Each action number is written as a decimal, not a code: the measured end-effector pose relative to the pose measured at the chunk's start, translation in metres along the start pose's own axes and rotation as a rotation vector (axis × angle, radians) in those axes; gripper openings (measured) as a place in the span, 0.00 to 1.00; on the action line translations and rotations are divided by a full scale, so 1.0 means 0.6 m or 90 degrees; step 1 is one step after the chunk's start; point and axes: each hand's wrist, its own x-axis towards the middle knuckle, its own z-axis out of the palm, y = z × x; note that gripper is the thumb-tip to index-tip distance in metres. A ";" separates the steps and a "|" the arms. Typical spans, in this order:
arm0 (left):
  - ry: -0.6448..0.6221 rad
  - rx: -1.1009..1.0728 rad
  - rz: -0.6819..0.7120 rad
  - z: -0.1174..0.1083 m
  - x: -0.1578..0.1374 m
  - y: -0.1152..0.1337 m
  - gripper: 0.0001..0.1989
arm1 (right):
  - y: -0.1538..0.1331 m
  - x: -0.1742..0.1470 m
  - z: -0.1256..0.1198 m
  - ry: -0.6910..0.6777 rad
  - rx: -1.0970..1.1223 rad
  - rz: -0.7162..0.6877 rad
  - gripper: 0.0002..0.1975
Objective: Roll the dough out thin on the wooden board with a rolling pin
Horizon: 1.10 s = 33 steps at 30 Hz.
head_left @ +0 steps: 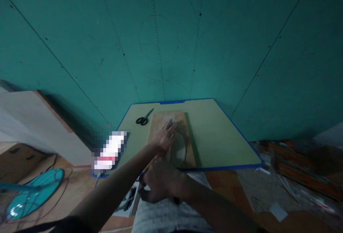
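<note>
A wooden board (190, 156) lies on the small table, its long side pointing away from me. On it rests a pale, thin piece with a rounded right edge (181, 151). My left hand (164, 136) reaches across the board, fingers stretched forward and pressed down along the left side of that piece. Closer to me, at the board's near end, my right hand (160, 179) is curled closed. Whatever its fingers grip is hidden by the hand and dim light. Black-handled scissors (143, 119) lie left of the board.
The pale tabletop (222, 136) has a blue rim and stands against a green wall (171, 47). A bright, pixelated device (111, 151) with a cable sits at the table's left edge. A turquoise round base (36, 192) stands on the floor at left; clutter (308, 176) lies at right.
</note>
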 end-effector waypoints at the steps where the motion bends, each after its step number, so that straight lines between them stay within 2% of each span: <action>1: 0.008 -0.015 0.002 0.002 -0.001 0.003 0.24 | 0.001 -0.001 0.001 -0.008 0.000 0.006 0.19; 3: 0.029 -0.050 0.011 0.010 -0.002 0.015 0.22 | 0.002 -0.010 0.008 -0.002 0.006 0.025 0.19; 6: 0.064 -0.091 0.040 0.025 0.005 0.044 0.21 | 0.002 -0.032 0.031 0.050 0.007 0.042 0.19; 11: 0.075 -0.095 0.045 0.041 0.022 0.093 0.21 | 0.002 -0.066 0.065 0.222 0.058 0.043 0.14; 16: 0.081 -0.079 0.028 0.040 0.026 0.108 0.20 | -0.001 -0.080 0.083 0.376 0.093 0.020 0.11; 22: 0.071 -0.046 0.005 0.040 0.030 0.120 0.20 | -0.005 -0.095 0.102 0.434 0.146 0.025 0.13; 26: 0.077 -0.036 -0.008 0.041 0.035 0.130 0.18 | -0.008 -0.111 0.108 0.505 0.188 0.053 0.11; 33: 0.084 -0.033 -0.044 0.051 0.044 0.144 0.17 | -0.015 -0.134 0.114 0.561 0.265 0.089 0.12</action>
